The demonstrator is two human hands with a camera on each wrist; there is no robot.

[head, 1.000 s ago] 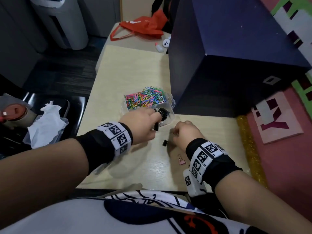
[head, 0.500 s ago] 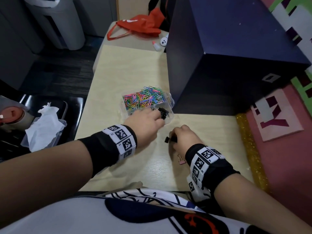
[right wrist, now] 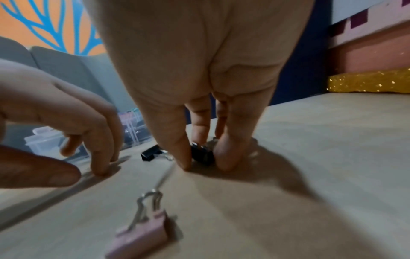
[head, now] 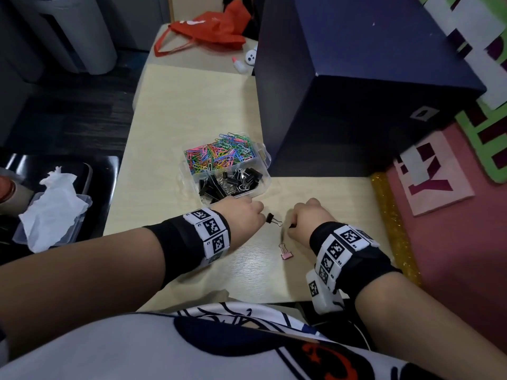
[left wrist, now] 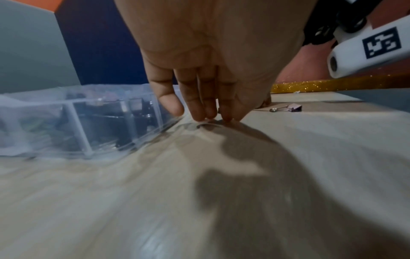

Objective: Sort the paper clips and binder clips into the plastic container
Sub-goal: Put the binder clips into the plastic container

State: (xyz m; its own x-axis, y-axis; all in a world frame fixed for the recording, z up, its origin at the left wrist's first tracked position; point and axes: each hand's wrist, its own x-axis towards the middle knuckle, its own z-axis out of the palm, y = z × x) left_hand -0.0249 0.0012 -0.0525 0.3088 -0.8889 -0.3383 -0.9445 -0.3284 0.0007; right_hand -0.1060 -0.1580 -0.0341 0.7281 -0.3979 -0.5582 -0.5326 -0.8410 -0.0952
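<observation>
A clear plastic container holds coloured paper clips in its far half and black binder clips in its near half. My left hand is just in front of it, fingertips down on the table and holding nothing. A loose black binder clip lies just right of those fingers, apart from them in the right wrist view. My right hand pinches another black binder clip between thumb and fingers against the table. A pink binder clip lies nearer me.
A big dark blue box stands right behind the container. A gold glitter strip edges the table on the right. A red bag lies far back, a tray with tissue sits off the table to the left.
My left hand has drawn back from the container's binder clip half down to the table beside the loose black clip. The right hand stays on its black clip.
</observation>
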